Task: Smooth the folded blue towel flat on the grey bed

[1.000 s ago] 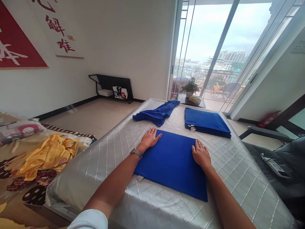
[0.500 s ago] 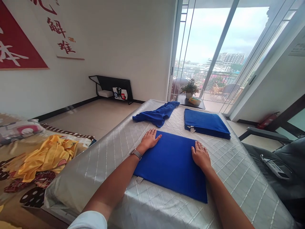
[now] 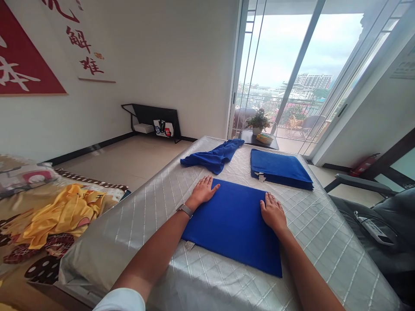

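Observation:
A flat blue cloth (image 3: 235, 224) lies spread on the silvery quilted mattress (image 3: 149, 207), a white tag poking out at its near left edge. My left hand (image 3: 204, 190) rests flat on its far left corner, fingers stretched out, a watch on the wrist. On the far right corner lies my right hand (image 3: 274, 209), palm down and fingers extended. Beyond it sits a neat stack of folded blue cloths (image 3: 280, 167) with white tags showing. A crumpled blue cloth (image 3: 214, 156) lies behind my left hand.
Yellow clothing (image 3: 68, 211) lies on patterned bedding at the left. A black chair (image 3: 366, 216) at the right holds a white power strip (image 3: 374, 230). Past the mattress, a small dark table (image 3: 249, 138) bears a potted plant (image 3: 258, 121) before the glass sliding door.

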`<state>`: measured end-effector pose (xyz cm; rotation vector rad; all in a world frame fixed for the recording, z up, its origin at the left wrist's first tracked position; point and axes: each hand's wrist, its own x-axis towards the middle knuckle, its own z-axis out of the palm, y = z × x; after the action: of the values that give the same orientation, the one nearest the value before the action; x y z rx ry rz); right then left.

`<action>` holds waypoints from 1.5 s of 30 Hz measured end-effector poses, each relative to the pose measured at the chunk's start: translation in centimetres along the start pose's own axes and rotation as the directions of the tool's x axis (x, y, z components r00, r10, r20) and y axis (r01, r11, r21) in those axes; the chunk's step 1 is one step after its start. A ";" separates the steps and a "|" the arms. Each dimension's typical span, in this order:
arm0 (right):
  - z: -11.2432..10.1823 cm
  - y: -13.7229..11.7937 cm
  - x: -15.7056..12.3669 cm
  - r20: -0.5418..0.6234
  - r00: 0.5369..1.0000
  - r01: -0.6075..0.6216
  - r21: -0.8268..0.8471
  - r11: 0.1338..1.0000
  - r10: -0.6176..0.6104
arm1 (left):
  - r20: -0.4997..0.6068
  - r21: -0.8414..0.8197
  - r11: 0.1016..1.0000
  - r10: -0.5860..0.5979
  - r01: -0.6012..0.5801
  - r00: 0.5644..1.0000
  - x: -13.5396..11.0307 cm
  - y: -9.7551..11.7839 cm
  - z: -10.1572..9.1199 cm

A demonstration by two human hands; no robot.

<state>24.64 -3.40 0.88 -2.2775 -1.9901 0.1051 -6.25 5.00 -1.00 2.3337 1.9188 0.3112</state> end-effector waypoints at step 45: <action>0.2 0.1 0.1 0.005 1.000 0.006 -0.002 1.000 -0.006 | 0.007 0.000 1.000 -0.009 0.009 1.000 0.2 -0.1 0.3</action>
<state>24.77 -3.27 0.71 -2.2746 -2.0007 0.1088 -6.25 5.25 -1.29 2.3223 1.9257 0.3011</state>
